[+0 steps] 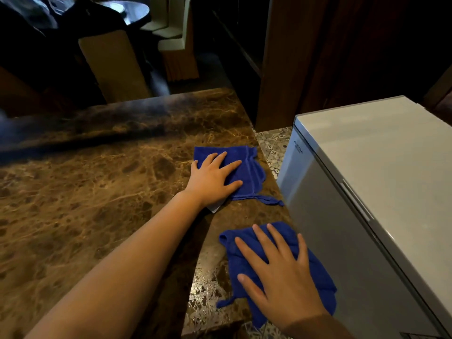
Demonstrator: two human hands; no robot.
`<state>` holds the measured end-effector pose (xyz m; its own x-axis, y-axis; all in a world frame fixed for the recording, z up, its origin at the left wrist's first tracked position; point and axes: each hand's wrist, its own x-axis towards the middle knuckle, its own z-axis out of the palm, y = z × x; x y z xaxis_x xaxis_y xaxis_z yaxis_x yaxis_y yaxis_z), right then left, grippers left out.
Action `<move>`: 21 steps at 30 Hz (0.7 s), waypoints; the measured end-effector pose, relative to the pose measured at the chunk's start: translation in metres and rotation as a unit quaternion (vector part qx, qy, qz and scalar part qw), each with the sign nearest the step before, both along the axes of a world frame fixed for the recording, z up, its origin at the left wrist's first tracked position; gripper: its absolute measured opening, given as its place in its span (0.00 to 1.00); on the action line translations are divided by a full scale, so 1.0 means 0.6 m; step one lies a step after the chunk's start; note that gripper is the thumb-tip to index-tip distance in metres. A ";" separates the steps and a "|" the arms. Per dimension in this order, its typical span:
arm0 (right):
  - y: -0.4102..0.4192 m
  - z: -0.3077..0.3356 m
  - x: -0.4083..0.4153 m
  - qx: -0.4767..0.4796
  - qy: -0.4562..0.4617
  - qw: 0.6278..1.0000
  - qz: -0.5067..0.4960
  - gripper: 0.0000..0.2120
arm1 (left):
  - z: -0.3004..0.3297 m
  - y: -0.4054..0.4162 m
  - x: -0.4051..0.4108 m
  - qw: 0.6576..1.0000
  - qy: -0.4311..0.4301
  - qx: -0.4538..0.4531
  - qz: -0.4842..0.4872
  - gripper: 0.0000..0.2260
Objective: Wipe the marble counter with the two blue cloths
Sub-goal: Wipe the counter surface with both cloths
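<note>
Mid-wipe: left hand (212, 178) flat on far blue cloth (247, 172) at 1 o'clock, right hand (281, 270) flat on near blue cloth (318, 272) at 5 o'clock, both grips open-palmed, nothing pinched. Next: sweep across bench (85, 192) toward 9.

The counter (97, 192) under me is brown marble veined in gold. Both cloths, far (247, 167) and near (318, 272), are deep blue. The freezer (379, 167) beside me is pale grey; the floor tiles (274, 148) show a grey-blue ornamental pattern.
</note>
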<state>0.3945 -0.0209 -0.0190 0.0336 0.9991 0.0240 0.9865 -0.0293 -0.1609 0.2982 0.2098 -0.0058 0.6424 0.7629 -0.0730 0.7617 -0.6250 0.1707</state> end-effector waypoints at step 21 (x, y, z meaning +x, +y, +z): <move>0.040 0.048 -0.030 -0.011 -0.002 0.995 0.101 0.29 | 0.096 -0.101 -0.355 0.955 -0.257 0.101 0.111 0.16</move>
